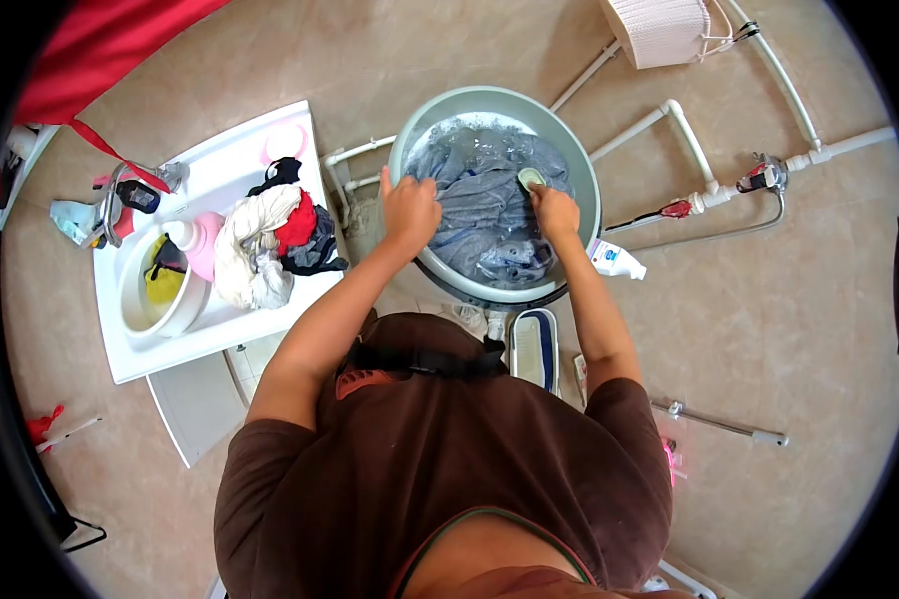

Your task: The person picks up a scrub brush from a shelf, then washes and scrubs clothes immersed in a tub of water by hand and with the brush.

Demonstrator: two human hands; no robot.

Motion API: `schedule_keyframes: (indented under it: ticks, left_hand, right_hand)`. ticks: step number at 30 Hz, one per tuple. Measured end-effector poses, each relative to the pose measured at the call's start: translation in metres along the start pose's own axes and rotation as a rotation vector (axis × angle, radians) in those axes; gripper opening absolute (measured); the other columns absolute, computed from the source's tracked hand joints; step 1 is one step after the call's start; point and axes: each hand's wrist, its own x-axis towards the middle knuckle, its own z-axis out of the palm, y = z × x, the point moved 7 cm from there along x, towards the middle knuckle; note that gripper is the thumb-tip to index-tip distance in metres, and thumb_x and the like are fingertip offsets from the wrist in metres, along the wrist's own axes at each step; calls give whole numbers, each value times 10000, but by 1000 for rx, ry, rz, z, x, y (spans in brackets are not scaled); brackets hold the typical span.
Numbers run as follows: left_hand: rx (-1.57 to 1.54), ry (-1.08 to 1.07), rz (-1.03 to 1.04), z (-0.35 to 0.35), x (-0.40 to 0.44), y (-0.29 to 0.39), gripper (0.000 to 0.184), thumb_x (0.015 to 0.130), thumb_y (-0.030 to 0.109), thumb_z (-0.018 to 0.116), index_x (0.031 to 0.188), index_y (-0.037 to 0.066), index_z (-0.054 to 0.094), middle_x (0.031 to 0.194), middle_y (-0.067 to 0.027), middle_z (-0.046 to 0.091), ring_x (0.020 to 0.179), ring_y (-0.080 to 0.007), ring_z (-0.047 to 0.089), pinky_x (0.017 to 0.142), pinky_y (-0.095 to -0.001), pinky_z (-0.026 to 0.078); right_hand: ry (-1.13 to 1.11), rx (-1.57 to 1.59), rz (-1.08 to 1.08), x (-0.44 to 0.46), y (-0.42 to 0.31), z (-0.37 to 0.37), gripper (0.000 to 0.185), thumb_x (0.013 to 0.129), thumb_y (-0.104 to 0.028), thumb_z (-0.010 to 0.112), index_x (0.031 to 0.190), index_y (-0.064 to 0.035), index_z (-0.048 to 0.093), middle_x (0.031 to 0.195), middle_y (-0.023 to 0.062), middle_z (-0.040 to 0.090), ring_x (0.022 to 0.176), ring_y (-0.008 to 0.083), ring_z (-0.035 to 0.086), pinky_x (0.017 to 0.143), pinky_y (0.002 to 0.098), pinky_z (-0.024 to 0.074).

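Observation:
A pale green round tub holds sudsy water and a soaked grey-blue garment. At the tub's left rim, my left hand has its fingers curled over the edge of the cloth; what they hold, if anything, is hidden. My right hand, over the right side of the tub, pinches a small pale green oval object just above the wet garment. Its exact kind does not show. Beside the tub's lower right lies a white bottle with a blue label.
On the left, a white sink carries a pile of clothes, a pink bottle and a white bowl. White pipes run along the right wall. A blue-and-white container stands below the tub. A pink basket hangs above.

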Motion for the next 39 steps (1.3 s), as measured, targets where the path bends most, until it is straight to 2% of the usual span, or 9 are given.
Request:
schedule_keyframes:
  ticks: [5, 7, 12, 17, 21, 25, 30, 35, 39]
  left_hand:
    - [1, -12, -29, -3, 0, 4, 67, 673, 91, 647, 731, 67, 624, 683, -112, 574, 749, -282, 586, 1062, -535, 262]
    - [2, -26, -22, -4, 1, 4, 58, 672, 82, 640, 727, 67, 630, 674, -113, 577, 752, -282, 589, 1066, -540, 253]
    - [-38, -21, -12, -7, 1, 6, 47, 681, 73, 622, 722, 67, 644, 657, -121, 579, 753, -284, 593, 1076, -543, 236]
    - [-12, 18, 21, -7, 3, 7, 84, 724, 114, 605, 728, 44, 650, 644, -140, 588, 751, -287, 595, 1070, -546, 241]
    - [69, -2, -2, -2, 2, 6, 133, 735, 171, 614, 700, 48, 647, 682, -140, 614, 758, -291, 591, 1052, -551, 266]
    - [19, -19, 33, -8, 2, 10, 200, 760, 189, 587, 685, 22, 669, 646, -161, 608, 748, -288, 596, 1065, -554, 245]
    - [55, -19, 46, -9, 2, 11, 242, 775, 213, 574, 673, 23, 683, 655, -166, 624, 737, -283, 595, 1060, -555, 253]
    - [75, -9, 33, -8, 1, 14, 259, 793, 206, 564, 651, 27, 686, 626, -155, 618, 729, -285, 594, 1056, -557, 256]
    - [35, 7, 55, -13, 0, 13, 264, 805, 197, 551, 654, 31, 688, 623, -153, 616, 714, -288, 590, 1047, -562, 266]
  right_hand:
    - [39, 587, -201, -43, -74, -37, 288, 917, -335, 539, 1157, -228, 659, 968, 162, 678, 825, 376, 650, 751, 427, 506]
    - [13, 440, -391, -58, -113, -9, 288, 920, -334, 531, 1159, -234, 656, 884, 160, 687, 749, 353, 664, 678, 435, 522]
    - [65, -245, -107, 9, -36, 38, 255, 915, -329, 515, 1124, -286, 655, 750, 131, 673, 673, 304, 675, 573, 436, 530]
    - [72, 237, -42, -10, -48, -16, 280, 926, -327, 511, 1142, -230, 660, 864, 198, 674, 777, 365, 659, 707, 468, 519]
    - [51, 532, -271, -61, -123, -19, 285, 925, -334, 520, 1170, -262, 648, 815, 185, 669, 729, 354, 654, 678, 444, 512]
    - [4, -93, -153, -20, -64, 34, 280, 939, -359, 464, 1131, -272, 649, 780, 142, 677, 692, 331, 662, 641, 473, 529]
    - [69, 109, 9, 7, -14, 12, 294, 940, -353, 473, 1127, -229, 663, 864, 174, 679, 777, 359, 660, 694, 462, 520]
    - [55, 635, -188, -50, -93, -21, 299, 929, -319, 510, 1167, -203, 648, 899, 225, 654, 839, 406, 629, 754, 449, 501]
    - [-32, 162, -246, -46, -95, 13, 271, 926, -318, 513, 1141, -239, 659, 822, 221, 656, 727, 382, 649, 674, 465, 517]
